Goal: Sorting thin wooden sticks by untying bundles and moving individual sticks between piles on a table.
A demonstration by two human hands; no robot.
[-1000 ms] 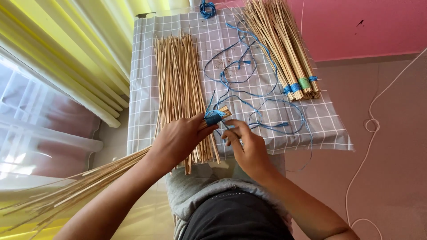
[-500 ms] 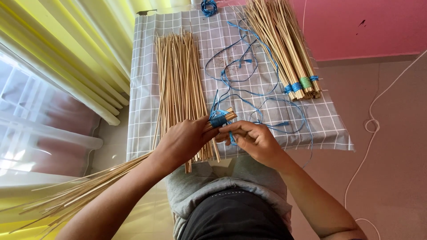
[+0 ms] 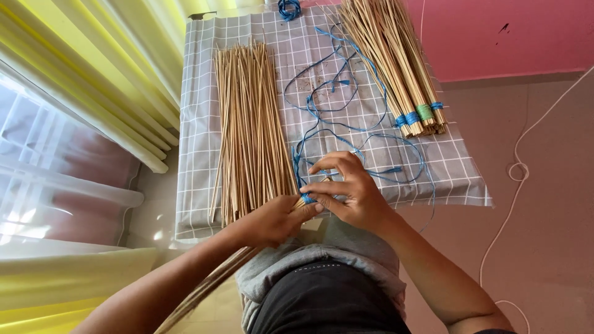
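Note:
My left hand point(image 3: 272, 219) grips the near end of a loose bundle of thin pale sticks point(image 3: 250, 130) lying lengthwise on the grey checked cloth point(image 3: 198, 142). My right hand point(image 3: 349, 192) is pressed against it from the right, pinching blue string point(image 3: 307, 198) wrapped at the sticks' end. More blue string point(image 3: 346, 93) trails in loops across the cloth. A second bundle of sticks point(image 3: 390, 62), tied with blue and green bands point(image 3: 421, 114), lies at the far right of the cloth.
Yellow curtains point(image 3: 93, 68) hang at the left beside a window. A pink wall point(image 3: 507, 31) is at the top right. A white cord point(image 3: 520, 167) snakes over the floor on the right. More long sticks point(image 3: 204, 291) pass under my left arm.
Both hands have stayed at the sticks' near end. My right hand has shifted its fingers over the blue string wrap, with fingers now spread above it.

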